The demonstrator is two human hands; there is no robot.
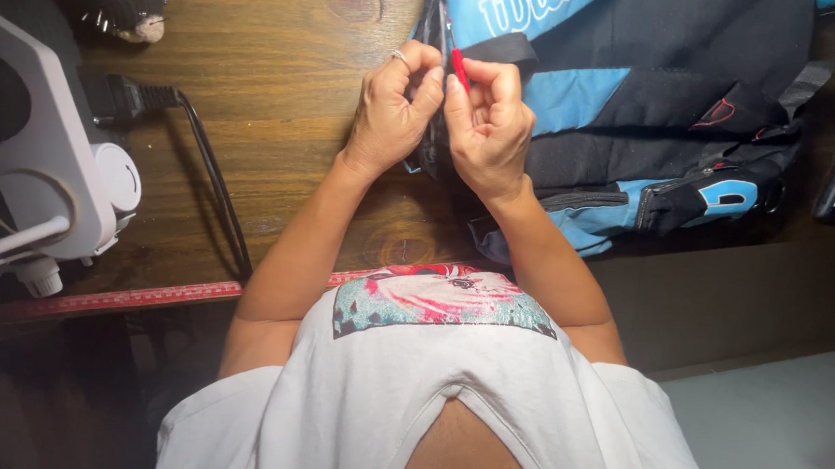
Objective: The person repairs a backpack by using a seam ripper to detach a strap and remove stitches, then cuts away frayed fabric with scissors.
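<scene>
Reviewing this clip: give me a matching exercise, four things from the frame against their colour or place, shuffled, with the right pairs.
Things:
1. backpack
2. small tool pinched in the right hand
3. measuring tape
4. power cable

Descriptions:
A. red, along the table's near edge
B. black, left of the left hand
C. blue and black, lying on the table
D. slim and red, by the fingertips

Pairs: 1-C, 2-D, 3-A, 4-B

We are seeing no packages, signs or screens — only printed marks. White lettering is running across a bright blue panel point(533, 5) at the backpack's upper end. A small red emblem point(718, 112) is sitting on a black flap further right, and a white-and-blue patch point(726, 196) is showing just below it.
</scene>
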